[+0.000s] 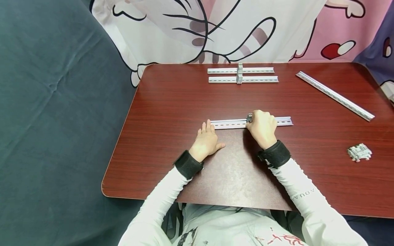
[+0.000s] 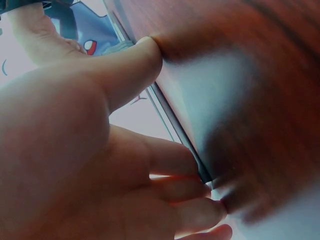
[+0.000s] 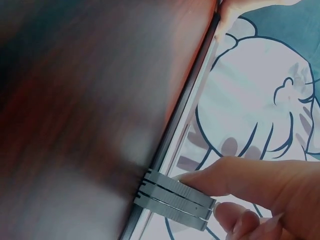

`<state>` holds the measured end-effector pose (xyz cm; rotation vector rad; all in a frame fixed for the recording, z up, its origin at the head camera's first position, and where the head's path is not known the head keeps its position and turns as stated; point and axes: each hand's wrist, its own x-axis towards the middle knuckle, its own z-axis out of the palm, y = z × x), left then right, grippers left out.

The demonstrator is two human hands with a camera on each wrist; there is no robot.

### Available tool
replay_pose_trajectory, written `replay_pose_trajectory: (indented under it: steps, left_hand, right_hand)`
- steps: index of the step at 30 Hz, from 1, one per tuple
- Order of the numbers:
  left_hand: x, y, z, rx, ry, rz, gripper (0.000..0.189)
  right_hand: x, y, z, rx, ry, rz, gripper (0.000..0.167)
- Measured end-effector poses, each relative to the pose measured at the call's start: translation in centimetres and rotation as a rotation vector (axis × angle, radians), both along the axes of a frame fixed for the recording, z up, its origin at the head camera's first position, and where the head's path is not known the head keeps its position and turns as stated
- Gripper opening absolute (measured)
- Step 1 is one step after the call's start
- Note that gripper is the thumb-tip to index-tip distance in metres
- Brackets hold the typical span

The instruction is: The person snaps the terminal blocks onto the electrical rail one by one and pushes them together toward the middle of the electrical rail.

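Note:
A slotted metal DIN rail [image 1: 229, 124] lies crosswise on the table before the person. At its left end rests the left hand [image 1: 207, 141], its fingers straight against the rail and its thumb spread toward the table. Partway along the rail, the right hand [image 1: 262, 128] pinches grey terminal blocks [image 3: 172, 202] between thumb and curled fingers. Those blocks stand side by side across the rail, their slotted foot edge at it in the right wrist view. From above, the right hand covers most of them.
Two parallel rails [image 1: 260, 79] lie at the table's back edge, with a strip of terminal blocks [image 1: 239, 73] across both. Another rail [image 1: 335, 95] lies slanted at the right. A cluster of terminal blocks [image 1: 360, 152] sits on the table [image 1: 323, 177] nearer the front right.

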<state>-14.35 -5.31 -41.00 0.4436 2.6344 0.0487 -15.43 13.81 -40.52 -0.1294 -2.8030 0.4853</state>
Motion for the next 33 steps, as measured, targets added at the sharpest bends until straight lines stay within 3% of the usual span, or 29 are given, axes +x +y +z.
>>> replay_pose_trajectory:
  steps: [6, 10, 14, 17, 22, 26, 33]
  left_hand:
    - [0.0, 0.1, 0.0, 0.007, -0.008, 0.007, 0.092]
    - [0.0, 0.1, 0.0, 0.013, -0.005, 0.009, 0.092]
    - [0.1, 0.1, 0.0, 0.01, -0.006, 0.008, 0.092]
    - [0.1, 0.1, 0.0, 0.002, -0.01, 0.009, 0.091]
    - [0.0, 0.3, 0.1, 0.003, -0.016, 0.011, 0.091]
    - [-0.2, 0.3, 0.1, -0.004, -0.013, 0.0, 0.091]
    - [-0.3, 0.0, 0.0, 0.031, -0.051, 0.025, 0.094]
  right_hand:
    - [0.2, 0.2, 0.1, -0.01, 0.011, -0.007, 0.031]
    - [0.5, 0.1, 0.1, 0.003, -0.042, -0.062, 0.025]
    - [0.7, 0.2, -0.1, 0.043, -0.153, -0.106, 0.05]
    - [0.6, 0.4, -0.3, 0.063, -0.2, -0.054, 0.042]
    - [0.3, 0.7, -0.5, 0.043, -0.203, 0.047, 0.028]
    - [0.2, 1.0, -0.2, 0.029, -0.226, 0.072, 0.031]
    - [1.3, 3.8, 0.7, 0.006, -0.28, 0.239, 0.047]
